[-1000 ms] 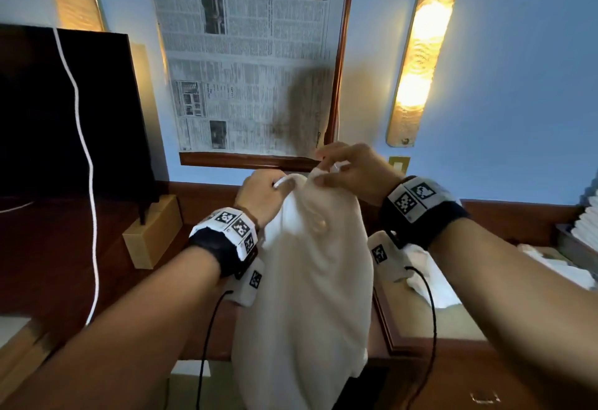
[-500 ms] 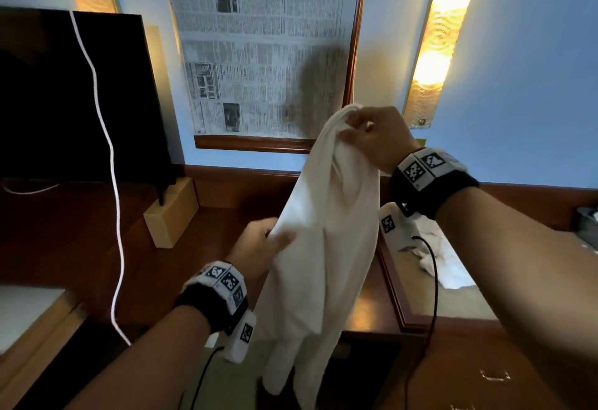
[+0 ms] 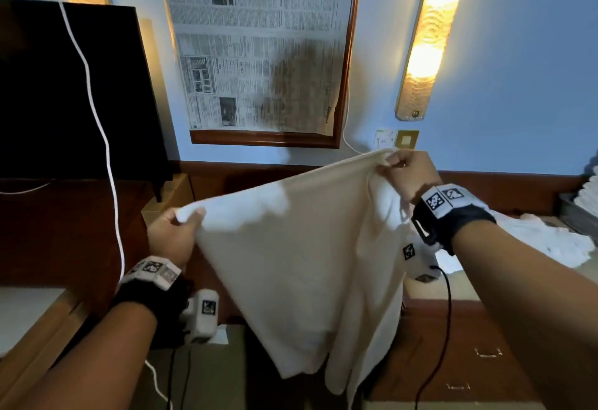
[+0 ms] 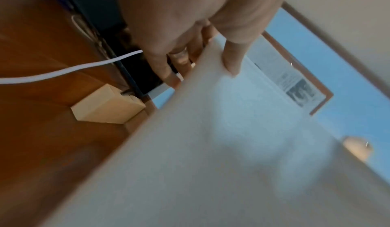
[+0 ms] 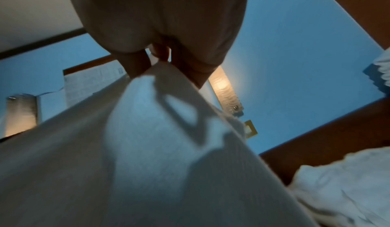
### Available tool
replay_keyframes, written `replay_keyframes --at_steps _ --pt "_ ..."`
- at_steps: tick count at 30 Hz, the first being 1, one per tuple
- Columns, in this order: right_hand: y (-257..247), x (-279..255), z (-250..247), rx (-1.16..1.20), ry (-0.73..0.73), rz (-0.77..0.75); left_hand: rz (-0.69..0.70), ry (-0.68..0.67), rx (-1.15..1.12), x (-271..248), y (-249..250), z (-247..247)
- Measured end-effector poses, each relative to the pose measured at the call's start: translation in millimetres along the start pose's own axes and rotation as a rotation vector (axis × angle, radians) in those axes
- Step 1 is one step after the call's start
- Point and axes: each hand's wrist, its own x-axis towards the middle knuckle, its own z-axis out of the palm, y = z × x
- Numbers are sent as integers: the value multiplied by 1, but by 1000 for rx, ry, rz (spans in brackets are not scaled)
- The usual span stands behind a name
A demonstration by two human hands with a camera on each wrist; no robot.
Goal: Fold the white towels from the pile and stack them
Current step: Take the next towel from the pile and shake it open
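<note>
A white towel (image 3: 301,264) hangs spread in the air in front of me, its top edge slanting up from left to right. My left hand (image 3: 181,225) pinches its lower left corner, thumb on the near side (image 4: 230,60). My right hand (image 3: 398,167) pinches the higher right corner (image 5: 160,67). The rest of the cloth droops below the desk's edge. A loose pile of white towels (image 3: 543,241) lies on the desk at the right, also seen in the right wrist view (image 5: 348,189). Folded white towels (image 3: 589,189) are stacked at the far right edge.
A dark wooden desk (image 3: 64,231) runs along the blue wall. A black TV (image 3: 64,92) with a white cable (image 3: 100,125) stands at the left, a tan block (image 3: 171,196) beside it. A framed newspaper (image 3: 259,47) and a lit wall lamp (image 3: 430,37) hang behind.
The hands have moved apart along the towel's edge: the left went down and left to a corner, the right stayed up. The bunched towel is now spread wide.
</note>
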Motion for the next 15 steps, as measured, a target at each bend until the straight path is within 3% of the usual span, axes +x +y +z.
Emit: replay_keyframes --at_steps 2,4,10,15 --pt "16 -5 10 12 -1 74 -62 47 -193 6 14 8" --pt "33 -13 18 -49 -26 101 -76 39 -206 16 19 13" --pt "109 -60 47 -180 -123 202 -18 -116 153 38 -4 10" --pt "180 -107 57 -289 -121 412 -111 -176 380 36 -64 -11"
